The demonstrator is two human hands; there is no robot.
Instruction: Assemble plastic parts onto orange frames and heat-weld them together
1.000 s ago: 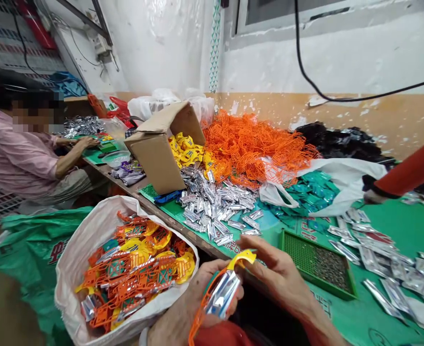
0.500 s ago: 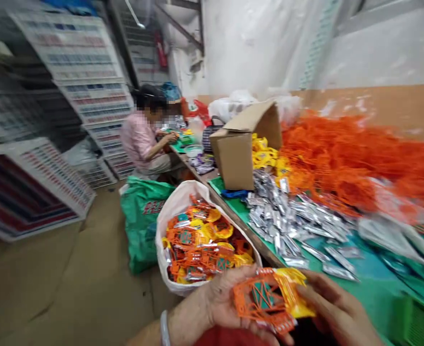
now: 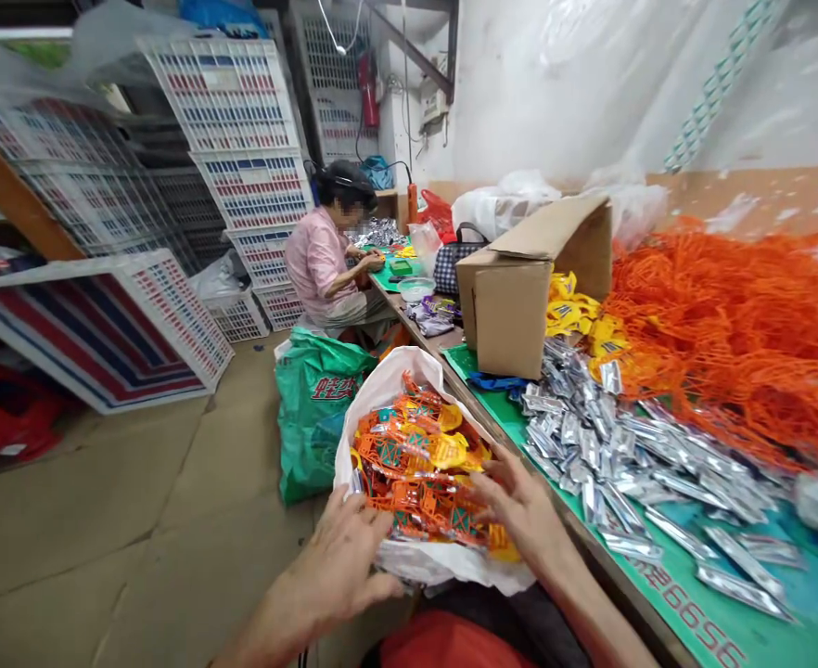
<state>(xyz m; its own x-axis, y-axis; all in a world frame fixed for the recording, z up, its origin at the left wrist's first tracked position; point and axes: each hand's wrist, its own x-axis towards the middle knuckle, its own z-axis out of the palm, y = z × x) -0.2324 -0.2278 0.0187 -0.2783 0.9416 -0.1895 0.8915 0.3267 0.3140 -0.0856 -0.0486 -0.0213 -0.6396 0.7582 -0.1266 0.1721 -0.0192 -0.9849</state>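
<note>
Storeroom, head view. White plastic crates [image 3: 242, 158] stand stacked at 11 o'clock, a red fire extinguisher [image 3: 368, 88] on the wall behind them. A co-worker [image 3: 322, 260] in a pink shirt sits at 11 o'clock, at the far end of a long wooden bench [image 3: 423, 343], bent over it. A green woven bag [image 3: 315, 417] sits on the floor near the bench. At 1 o'clock on the bench, a cardboard box [image 3: 513, 306] with flaps up; at 2 o'clock, a heap of orange plastic mesh [image 3: 729, 343]; at 3 o'clock, silver foil packets [image 3: 610, 445] on a green mat [image 3: 687, 594].

At 6 o'clock, a white sack [image 3: 374, 427] beside the bench, full of orange-and-yellow plastic pieces [image 3: 415, 482]. Left hand [image 3: 339, 566] at 7 o'clock, fingers spread wide over the pile's lower edge. Right hand [image 3: 520, 506] at 5 o'clock, fingers also spread, reaching onto the pieces. Neither hand closes on a piece.
</note>
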